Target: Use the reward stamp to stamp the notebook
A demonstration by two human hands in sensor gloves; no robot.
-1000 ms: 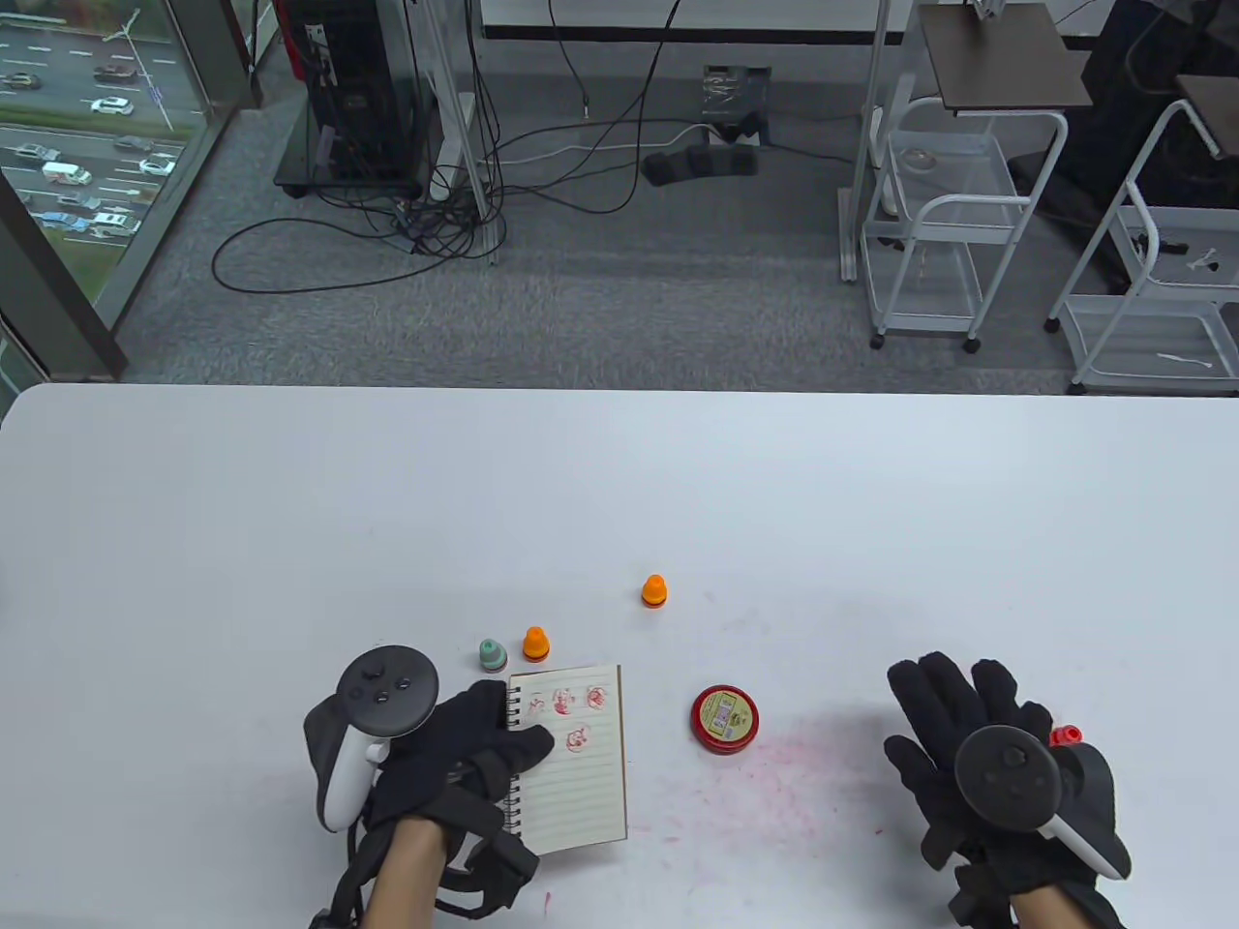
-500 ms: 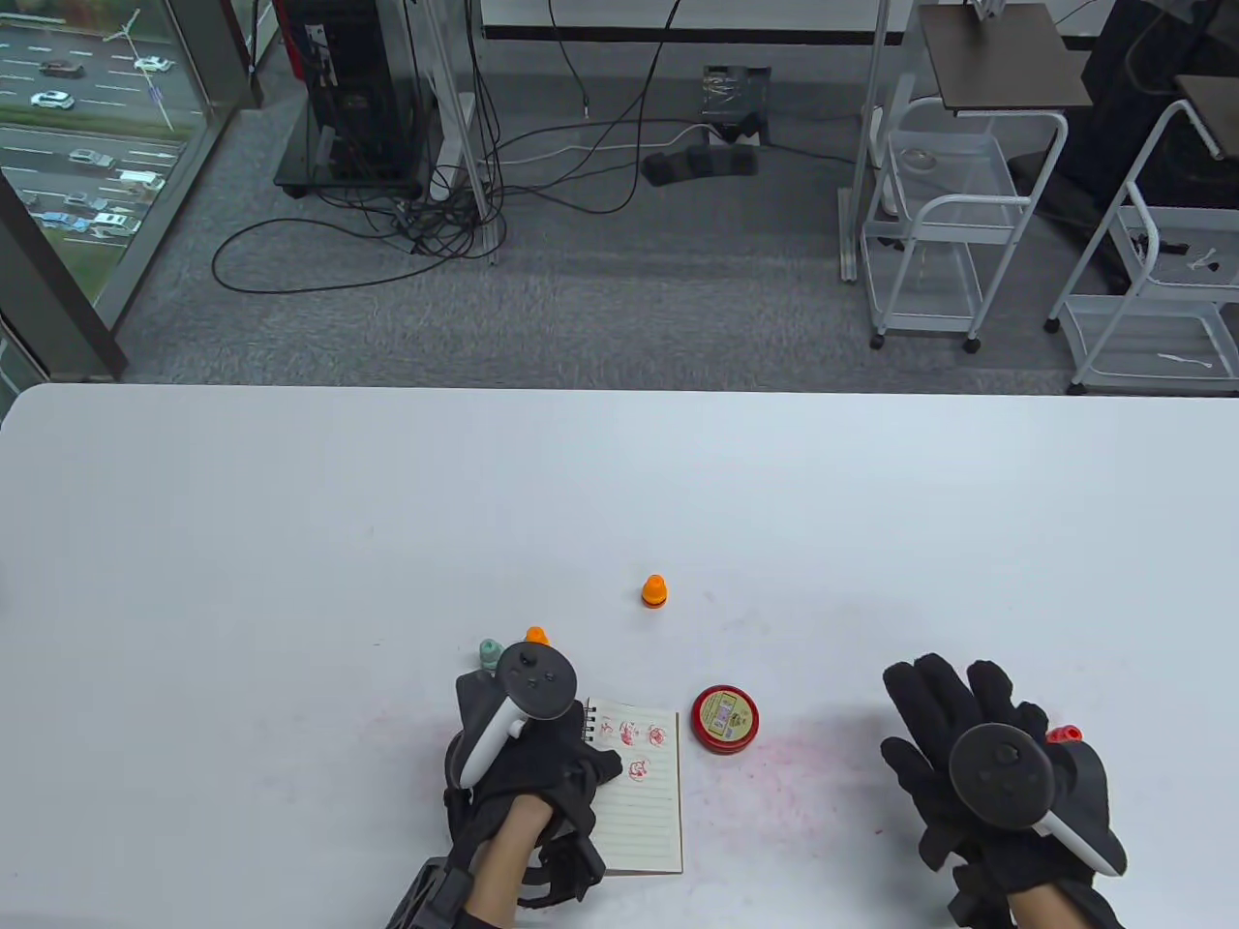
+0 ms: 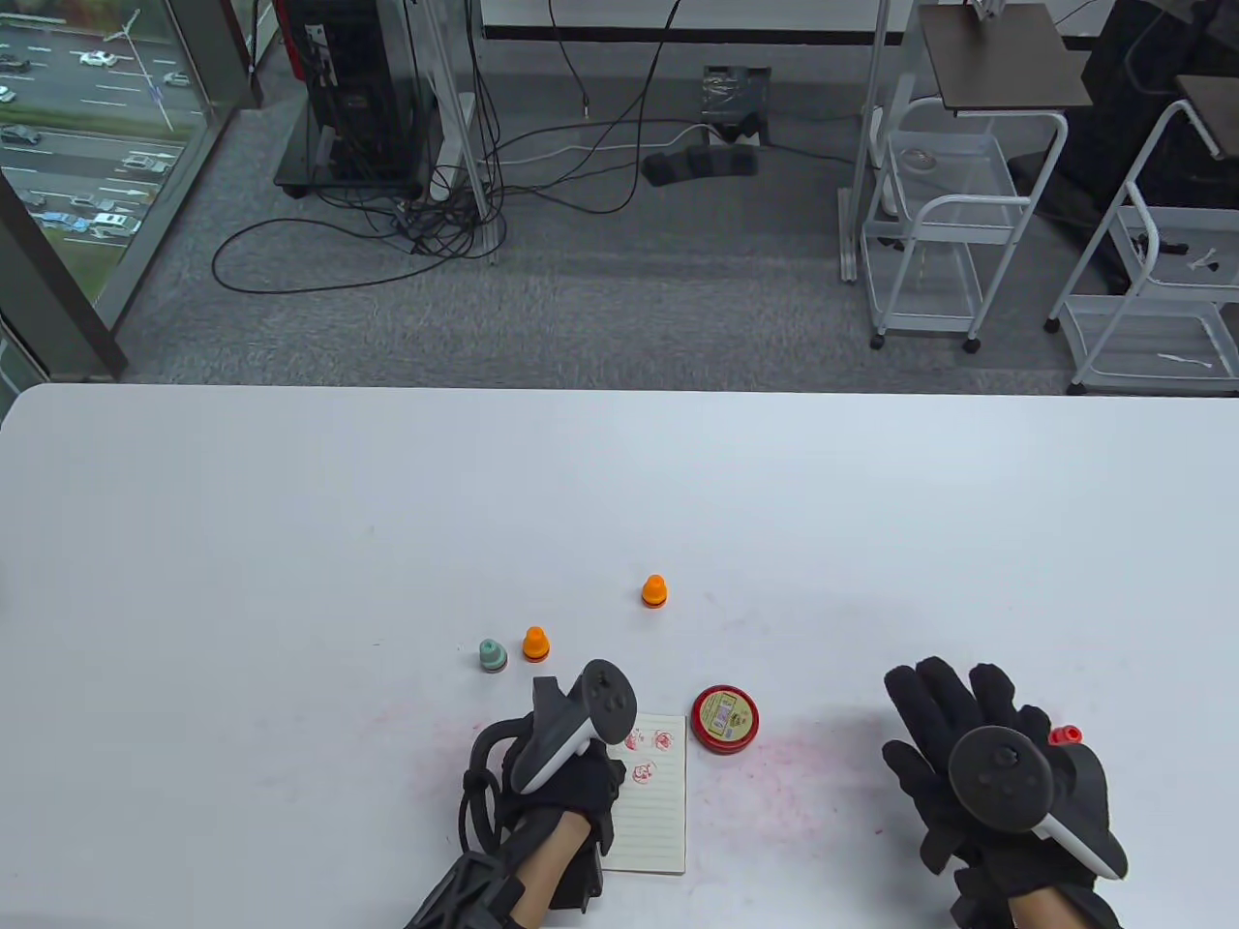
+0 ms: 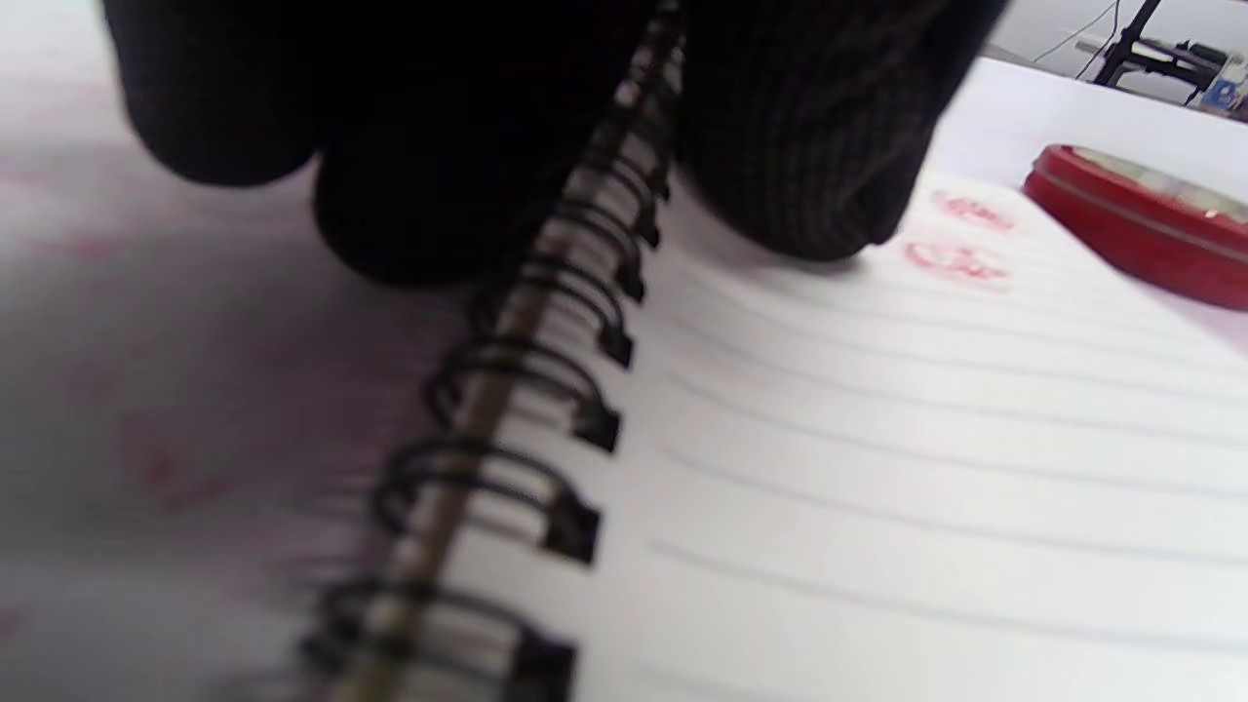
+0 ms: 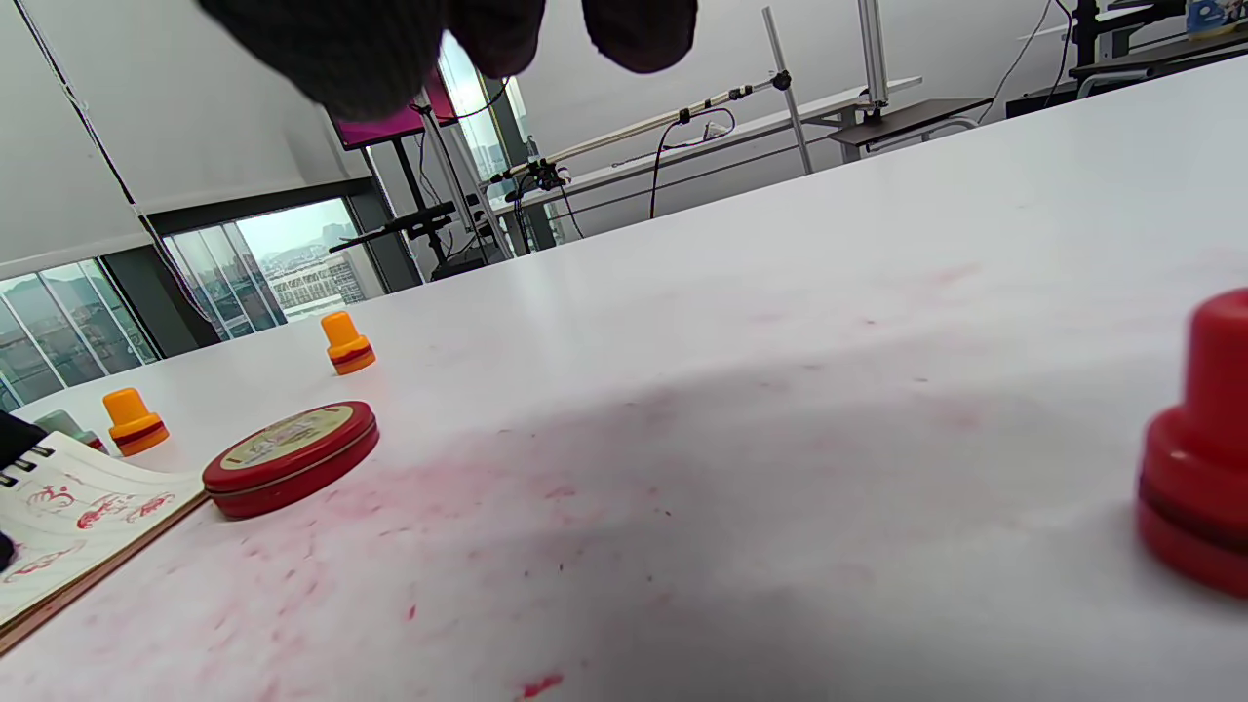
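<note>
The spiral notebook (image 3: 656, 813) lies open near the front edge, with red stamp prints at the top of its lined page (image 4: 877, 468). My left hand (image 3: 579, 774) grips its spiral edge, thumb (image 4: 809, 166) on the page and the other fingers (image 4: 409, 195) on the far side of the wire binding. My right hand (image 3: 953, 726) rests flat and open on the table, holding nothing. A red stamp (image 3: 1065, 735) stands just right of it and shows in the right wrist view (image 5: 1199, 448).
A closed red ink pad tin (image 3: 724, 718) sits against the notebook's top right corner. Two orange stamps (image 3: 654, 590) (image 3: 535, 643) and a green stamp (image 3: 493, 655) stand behind the notebook. Red ink smears (image 3: 803, 774) mark the table between my hands.
My left hand has slid the notebook to the right, up beside the ink pad tin, and has rolled over onto its edge. My right hand has stayed still.
</note>
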